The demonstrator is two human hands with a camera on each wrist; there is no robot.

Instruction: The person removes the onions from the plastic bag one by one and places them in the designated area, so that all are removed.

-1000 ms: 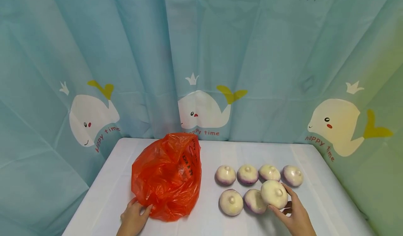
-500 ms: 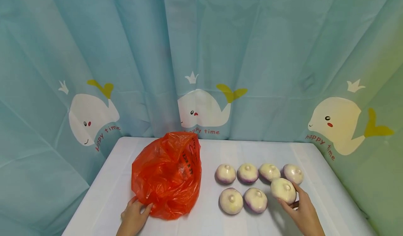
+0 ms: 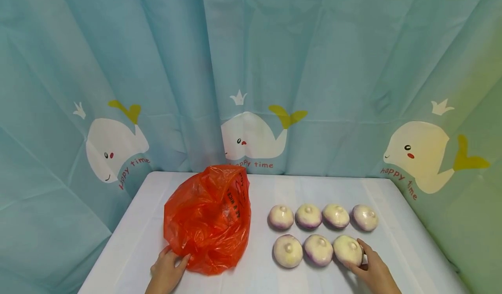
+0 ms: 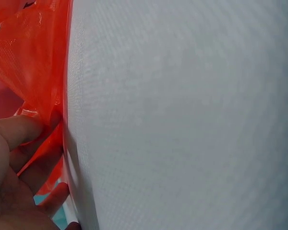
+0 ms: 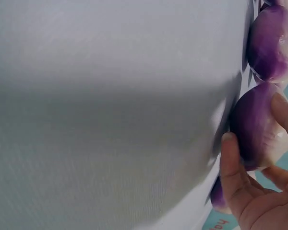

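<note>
At the right end of the near row, my right hand [image 3: 371, 271] holds a white and purple turnip [image 3: 347, 249] between thumb and fingers. In the right wrist view this turnip [image 5: 259, 127] shows its purple side down by the white cloth, the thumb on one side and fingers on the other. Beside it in the same row sit a middle turnip [image 3: 318, 250] and a left turnip [image 3: 288, 251]. My left hand [image 3: 166, 270] pinches the near left edge of a crumpled red plastic bag [image 3: 208, 220]; the left wrist view shows the bag's film [image 4: 33, 57] at the thumb and fingers.
Behind the near row stands a second row of several turnips, ending with a turnip [image 3: 364, 217] on the right. Everything rests on a white-covered table [image 3: 259, 281]. A blue curtain [image 3: 251, 67] with whale prints hangs along the table's back and sides.
My right hand has carried its turnip rightward, then lowered it to the right end of the near row. The left hand and the red bag have stayed in place.
</note>
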